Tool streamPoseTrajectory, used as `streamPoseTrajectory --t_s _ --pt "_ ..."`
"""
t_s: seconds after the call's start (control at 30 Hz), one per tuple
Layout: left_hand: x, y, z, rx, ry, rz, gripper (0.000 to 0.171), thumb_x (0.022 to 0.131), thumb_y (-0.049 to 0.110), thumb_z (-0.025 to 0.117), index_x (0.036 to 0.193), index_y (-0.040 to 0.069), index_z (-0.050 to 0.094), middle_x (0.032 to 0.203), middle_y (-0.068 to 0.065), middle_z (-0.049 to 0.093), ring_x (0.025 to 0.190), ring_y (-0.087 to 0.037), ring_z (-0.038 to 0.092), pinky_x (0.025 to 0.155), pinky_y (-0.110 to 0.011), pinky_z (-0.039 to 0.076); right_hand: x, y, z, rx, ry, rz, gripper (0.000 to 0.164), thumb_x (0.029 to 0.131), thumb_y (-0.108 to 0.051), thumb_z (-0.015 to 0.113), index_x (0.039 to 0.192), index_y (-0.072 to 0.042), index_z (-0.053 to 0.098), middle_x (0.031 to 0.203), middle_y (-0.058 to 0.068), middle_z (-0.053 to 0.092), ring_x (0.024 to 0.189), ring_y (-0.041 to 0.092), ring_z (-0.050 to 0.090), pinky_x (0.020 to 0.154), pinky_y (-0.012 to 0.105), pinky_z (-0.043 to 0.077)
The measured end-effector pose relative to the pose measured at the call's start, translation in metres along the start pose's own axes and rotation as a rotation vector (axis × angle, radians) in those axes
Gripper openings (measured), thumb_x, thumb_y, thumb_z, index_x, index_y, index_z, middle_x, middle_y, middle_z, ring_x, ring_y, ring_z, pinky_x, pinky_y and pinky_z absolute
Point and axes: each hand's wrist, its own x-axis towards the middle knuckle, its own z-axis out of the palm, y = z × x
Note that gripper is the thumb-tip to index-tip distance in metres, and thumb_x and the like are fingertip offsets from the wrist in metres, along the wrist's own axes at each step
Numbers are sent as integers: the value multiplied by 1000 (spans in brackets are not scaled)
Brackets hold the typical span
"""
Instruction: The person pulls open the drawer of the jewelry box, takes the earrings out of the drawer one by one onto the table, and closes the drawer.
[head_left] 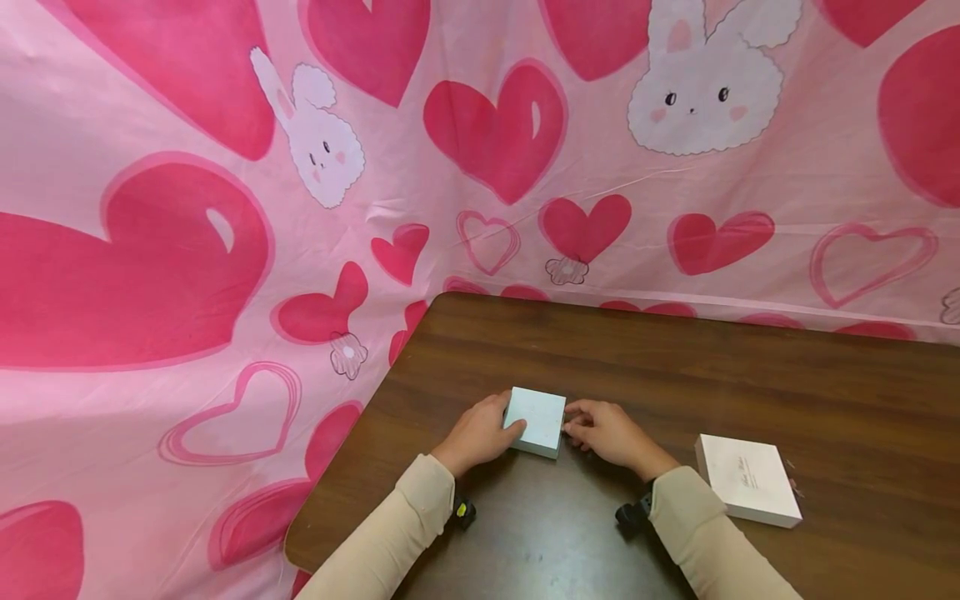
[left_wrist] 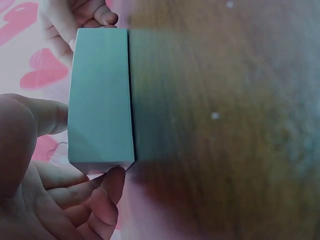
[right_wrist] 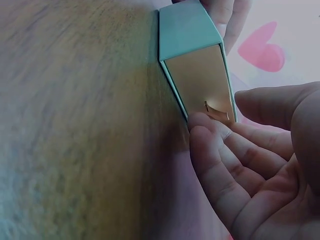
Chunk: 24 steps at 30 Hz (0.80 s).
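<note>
A small pale teal drawer-style box point(head_left: 537, 419) lies flat on the table, its long teal side point(left_wrist: 100, 95) facing the person. My left hand point(head_left: 480, 432) holds its left end, thumb over the top and fingers against the end face. At the other end, a tan drawer front point(right_wrist: 197, 75) with a small ribbon pull tab point(right_wrist: 217, 110) shows inside the teal sleeve. Loosely bent fingers of my right hand point(head_left: 609, 435) touch that end close to the tab, with the thumb beside the upper edge. No grip on the tab is visible.
A white box point(head_left: 750, 479) with small print on its lid lies on the brown wooden table point(head_left: 675, 367), right of the right forearm. Something small and thin sticks out behind its right edge. A pink curtain point(head_left: 495, 242) with hearts and rabbits surrounds the table's back and left edges.
</note>
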Motion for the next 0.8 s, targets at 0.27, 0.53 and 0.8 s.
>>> streamPoseTrajectory --t_s 0.27,0.53,0.8 --pt "-3 0 0 -22 0 -18 70 96 43 58 147 0 39 144 -12 47 129 -23 47 104 -41 38 3 -1 2 7 17 23 26 92 -10 67 114 4 63 84 6 70 63 19 63 57 31 53" --pt "-6 1 -1 -26 -2 9 70 96 44 57 147 -1 39 142 -13 49 127 -23 49 103 -40 39 4 -2 5 -1 74 89 20 91 -11 69 107 0 67 78 3 69 62 18 63 57 31 53" --pt "-7 1 1 -18 2 9 70 96 45 57 147 -1 39 141 -13 49 126 -23 49 103 -40 39 4 -1 6 21 96 99 16 88 -5 68 104 0 68 76 4 69 61 18 62 55 32 52"
